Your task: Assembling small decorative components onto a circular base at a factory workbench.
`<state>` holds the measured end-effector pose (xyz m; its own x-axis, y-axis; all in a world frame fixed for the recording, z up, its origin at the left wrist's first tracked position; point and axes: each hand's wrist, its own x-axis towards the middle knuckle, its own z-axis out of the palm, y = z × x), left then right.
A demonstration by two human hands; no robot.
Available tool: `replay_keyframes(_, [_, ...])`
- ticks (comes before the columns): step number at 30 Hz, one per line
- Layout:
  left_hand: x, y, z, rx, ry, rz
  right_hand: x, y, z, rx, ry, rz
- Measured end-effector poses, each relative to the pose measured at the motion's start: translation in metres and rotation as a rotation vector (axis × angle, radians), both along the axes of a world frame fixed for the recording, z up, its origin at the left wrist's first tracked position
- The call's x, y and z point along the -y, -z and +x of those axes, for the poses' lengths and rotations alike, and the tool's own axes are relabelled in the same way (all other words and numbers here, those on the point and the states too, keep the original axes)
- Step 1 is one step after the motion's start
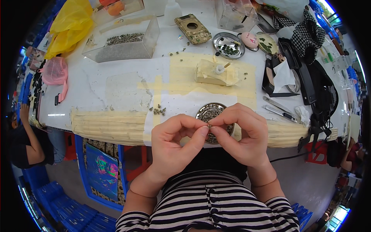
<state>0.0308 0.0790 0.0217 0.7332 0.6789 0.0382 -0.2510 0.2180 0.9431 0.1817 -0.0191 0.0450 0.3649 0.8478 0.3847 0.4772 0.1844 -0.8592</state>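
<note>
Two hands, left and right, pinch one small piece above one round dish.

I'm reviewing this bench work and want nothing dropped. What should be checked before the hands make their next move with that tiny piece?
1. Small piece pinched between fingertips of both hands: ok.
2. Left hand and right hand meet above the round metal dish, so a dropped piece would likely land in it: ok.
3. Dish sits fully on the table, though near the front edge: ok.
4. Loose bits lie outside the dish: not ok.
5. Tweezers within the right hand's reach: ok.
6. Piece's condition: cannot tell, too small.
</note>
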Motion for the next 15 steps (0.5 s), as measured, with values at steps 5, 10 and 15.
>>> replay_keyframes(5, [-0.0041,0.0061,0.0022,-0.064,-0.135,0.555,0.0001,0.0003,-0.0036,-0.057,0.046,-0.011])
replay_keyframes(10, [-0.0042,0.0033,0.0065,-0.049,-0.240,0.770,-0.0004,0.0005,-0.0033,-0.025,0.041,0.005])
replay_keyframes(15, [-0.0065,0.0044,0.0045,-0.036,-0.175,0.674,0.0002,0.0014,-0.0002,0.001,0.015,0.018])
